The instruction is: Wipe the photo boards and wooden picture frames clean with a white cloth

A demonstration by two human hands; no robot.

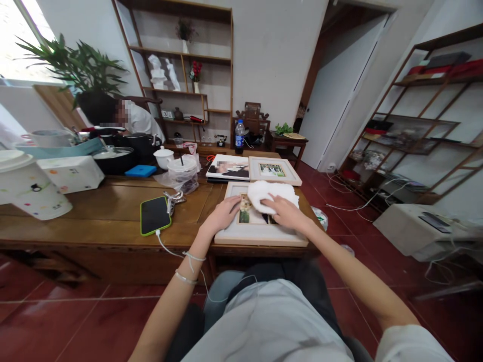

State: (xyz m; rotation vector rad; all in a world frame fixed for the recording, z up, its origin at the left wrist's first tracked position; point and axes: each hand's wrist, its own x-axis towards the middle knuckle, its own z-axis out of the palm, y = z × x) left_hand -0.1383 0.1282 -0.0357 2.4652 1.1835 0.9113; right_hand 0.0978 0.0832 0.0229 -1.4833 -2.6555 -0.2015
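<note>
A picture frame (226, 234) with a pale wooden edge and a photo in its middle lies flat at the near right end of the table. On its left side rests my left hand (226, 211), fingers stretched out over the frame and holding nothing. My right hand (283, 211) presses a white cloth (273, 192) onto the frame's upper right part, its fingers bent over the cloth. The cloth and the hand cover part of the photo. Just behind lie a second framed photo (292, 178) and a photo book (228, 167) on a dark stack.
On the wooden table (113, 221) to the left are a charging phone (155, 215), a bagged lidded cup (182, 168), a paper cup (33, 186) and a tissue box (71, 173). A cola bottle (239, 136) stands behind. A person (145, 120) leans at the far left.
</note>
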